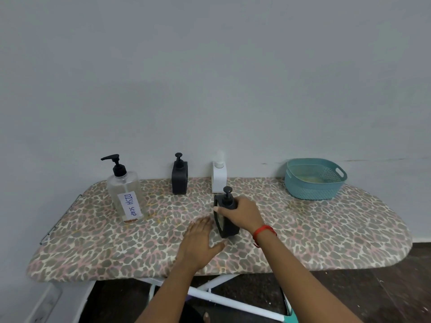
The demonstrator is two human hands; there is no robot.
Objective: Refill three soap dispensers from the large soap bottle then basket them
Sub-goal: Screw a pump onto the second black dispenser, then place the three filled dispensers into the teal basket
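Observation:
A black soap dispenser [227, 226] stands near the middle of the ironing board [93, 248]. My right hand [242, 214] grips its top just under the pump head. My left hand [198, 241] lies flat with straight fingers on the board, just left of that dispenser's base. A second black dispenser [179, 177] and a white dispenser [219, 176] stand at the back by the wall. The large clear bottle [126, 194], labelled DISH SOAP and topped with a black pump, stands at the left. A teal basket [313, 179] sits at the back right.
The board has a leopard-print cover and white crossed legs [224, 299] below. A grey wall runs directly behind it. Dark floor shows to the right and underneath.

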